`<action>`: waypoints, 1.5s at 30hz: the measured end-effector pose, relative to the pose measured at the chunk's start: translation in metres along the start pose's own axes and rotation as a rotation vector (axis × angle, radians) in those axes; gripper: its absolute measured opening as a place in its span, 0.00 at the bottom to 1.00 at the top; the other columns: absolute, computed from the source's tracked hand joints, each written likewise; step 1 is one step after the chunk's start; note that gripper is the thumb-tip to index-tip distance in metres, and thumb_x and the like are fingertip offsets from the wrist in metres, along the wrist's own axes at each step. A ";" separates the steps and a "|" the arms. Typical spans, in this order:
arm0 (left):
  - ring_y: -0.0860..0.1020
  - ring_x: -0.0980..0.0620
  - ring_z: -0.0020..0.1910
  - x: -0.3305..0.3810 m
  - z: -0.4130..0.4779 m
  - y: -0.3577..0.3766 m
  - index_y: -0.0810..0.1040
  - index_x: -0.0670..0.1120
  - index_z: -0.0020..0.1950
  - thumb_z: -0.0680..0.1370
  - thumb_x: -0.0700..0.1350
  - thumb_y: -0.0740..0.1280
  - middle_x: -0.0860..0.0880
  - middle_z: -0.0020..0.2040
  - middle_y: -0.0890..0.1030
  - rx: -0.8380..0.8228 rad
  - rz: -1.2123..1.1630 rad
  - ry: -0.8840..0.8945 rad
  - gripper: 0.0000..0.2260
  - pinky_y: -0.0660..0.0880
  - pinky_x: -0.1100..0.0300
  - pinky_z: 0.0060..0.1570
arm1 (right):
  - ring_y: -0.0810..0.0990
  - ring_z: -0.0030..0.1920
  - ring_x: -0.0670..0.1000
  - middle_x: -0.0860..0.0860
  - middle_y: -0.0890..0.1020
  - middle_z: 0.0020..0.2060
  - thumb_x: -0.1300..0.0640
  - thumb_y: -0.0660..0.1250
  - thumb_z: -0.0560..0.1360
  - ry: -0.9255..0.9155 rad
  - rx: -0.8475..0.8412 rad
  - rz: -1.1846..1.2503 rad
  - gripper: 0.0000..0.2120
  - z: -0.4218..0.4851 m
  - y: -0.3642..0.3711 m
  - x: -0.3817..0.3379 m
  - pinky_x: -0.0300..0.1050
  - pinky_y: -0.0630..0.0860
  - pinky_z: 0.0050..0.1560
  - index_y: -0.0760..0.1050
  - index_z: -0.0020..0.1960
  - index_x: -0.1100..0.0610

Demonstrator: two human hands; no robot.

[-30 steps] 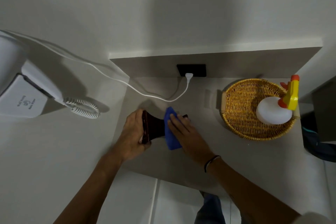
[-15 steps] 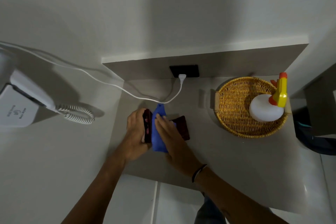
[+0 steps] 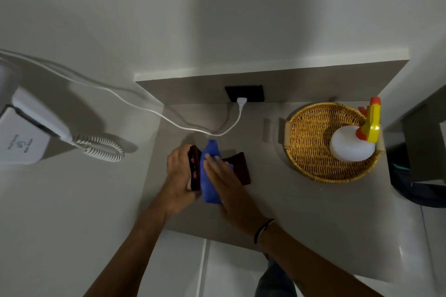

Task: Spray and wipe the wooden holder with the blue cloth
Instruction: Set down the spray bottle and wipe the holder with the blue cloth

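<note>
A dark wooden holder (image 3: 242, 167) lies on the grey counter (image 3: 301, 212), near its left side. My left hand (image 3: 179, 176) grips the holder's left end. My right hand (image 3: 224, 181) presses the blue cloth (image 3: 208, 176) flat against the holder's middle, just right of my left hand. The cloth hides most of the holder's middle. A white spray bottle (image 3: 350, 147) with a yellow and orange trigger head stands in a wicker basket (image 3: 311, 142) at the right of the counter, apart from both hands.
A white wall-mounted hair dryer (image 3: 26, 132) with a coiled cord (image 3: 103, 150) hangs on the left wall. Its white cable (image 3: 169, 119) runs to a plug in a black socket (image 3: 243, 94) at the counter's back. A dark cabinet (image 3: 422, 149) stands at the far right.
My right hand has slid the blue cloth leftward along the holder, up against my left hand, uncovering the holder's right end. My left hand has kept its grip.
</note>
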State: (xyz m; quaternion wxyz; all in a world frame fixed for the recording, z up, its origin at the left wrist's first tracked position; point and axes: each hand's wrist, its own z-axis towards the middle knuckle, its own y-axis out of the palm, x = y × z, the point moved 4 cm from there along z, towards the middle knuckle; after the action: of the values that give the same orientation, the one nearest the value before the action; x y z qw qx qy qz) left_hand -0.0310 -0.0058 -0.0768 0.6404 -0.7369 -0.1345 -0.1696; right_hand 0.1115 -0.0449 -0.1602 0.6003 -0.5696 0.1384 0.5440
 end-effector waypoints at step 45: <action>0.72 0.35 0.65 0.051 0.014 0.022 0.49 0.51 0.82 0.67 0.80 0.62 0.38 0.68 0.68 0.066 0.308 -0.509 0.54 0.75 0.39 0.58 | 0.56 0.84 0.55 0.56 0.57 0.83 0.70 0.66 0.80 0.388 -0.118 -0.080 0.38 -0.018 -0.099 0.077 0.55 0.56 0.84 0.51 0.84 0.59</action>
State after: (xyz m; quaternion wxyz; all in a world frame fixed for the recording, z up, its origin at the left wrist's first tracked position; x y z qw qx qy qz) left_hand 0.0252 0.0036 -0.0769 0.6278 -0.7464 -0.1826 0.1242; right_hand 0.2290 0.0020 -0.1736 0.5492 -0.7029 0.1965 0.4070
